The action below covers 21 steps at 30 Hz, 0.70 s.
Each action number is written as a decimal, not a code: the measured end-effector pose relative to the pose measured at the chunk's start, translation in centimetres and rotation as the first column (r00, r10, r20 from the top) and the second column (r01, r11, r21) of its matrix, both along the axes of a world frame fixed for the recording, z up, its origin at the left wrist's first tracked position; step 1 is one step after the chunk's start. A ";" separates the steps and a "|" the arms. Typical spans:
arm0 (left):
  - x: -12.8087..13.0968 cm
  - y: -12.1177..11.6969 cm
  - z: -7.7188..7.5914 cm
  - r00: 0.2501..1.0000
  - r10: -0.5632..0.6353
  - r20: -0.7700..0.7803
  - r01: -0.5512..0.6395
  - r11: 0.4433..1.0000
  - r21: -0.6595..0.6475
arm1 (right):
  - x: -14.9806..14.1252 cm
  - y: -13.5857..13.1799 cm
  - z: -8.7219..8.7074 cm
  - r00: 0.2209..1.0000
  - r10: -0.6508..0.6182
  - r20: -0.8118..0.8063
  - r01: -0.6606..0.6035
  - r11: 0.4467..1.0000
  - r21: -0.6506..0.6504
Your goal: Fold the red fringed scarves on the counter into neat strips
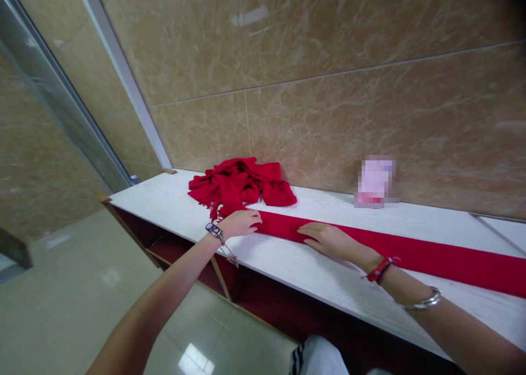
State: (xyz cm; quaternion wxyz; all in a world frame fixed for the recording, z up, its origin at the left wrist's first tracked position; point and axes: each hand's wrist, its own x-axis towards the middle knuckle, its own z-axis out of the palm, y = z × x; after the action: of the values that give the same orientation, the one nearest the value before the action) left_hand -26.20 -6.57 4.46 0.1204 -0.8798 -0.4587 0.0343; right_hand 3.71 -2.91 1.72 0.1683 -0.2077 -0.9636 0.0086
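A long red scarf [415, 250], laid out as a narrow flat strip, runs along the white top and leaves the view at the right. My left hand [241, 223] rests on its fringed left end, fingers stretched out over the cloth. Farther right, my right hand [329, 239] lies flat on the strip with its fingers extended. Just behind my left hand, a crumpled heap of red fringed cloth [246, 180] sits against the wall. The cloth beneath both palms is hidden.
The white cabinet top [164, 197] has open dark-red shelves below its front edge. A pixelated pink item [375, 180] stands by the tiled wall [312, 117]. At the left are a metal frame [69, 90] and shiny floor [82, 282]. My knee [320, 356] shows below.
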 end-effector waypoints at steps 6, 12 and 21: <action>-1.5 -0.4 -1.7 0.998 -0.023 -0.060 0.029 0.994 0.107 | -0.9 0.3 -0.7 0.999 0.021 0.028 -0.023 0.998 0.063; -1.3 -0.7 -1.2 0.983 0.025 -0.180 0.000 0.990 0.143 | -0.3 0.2 -1.6 1.000 -0.011 -0.019 0.013 0.995 0.097; -0.5 -0.6 0.2 0.968 0.173 -0.179 -0.139 0.972 0.187 | -0.4 -0.4 -1.0 0.998 -0.069 0.012 0.068 0.993 0.094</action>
State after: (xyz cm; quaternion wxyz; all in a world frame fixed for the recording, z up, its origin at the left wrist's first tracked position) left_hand -26.66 -7.16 4.71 0.2376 -0.8195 -0.5138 0.0895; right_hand 3.27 -3.31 0.74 0.1707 -0.2326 -0.9565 -0.0437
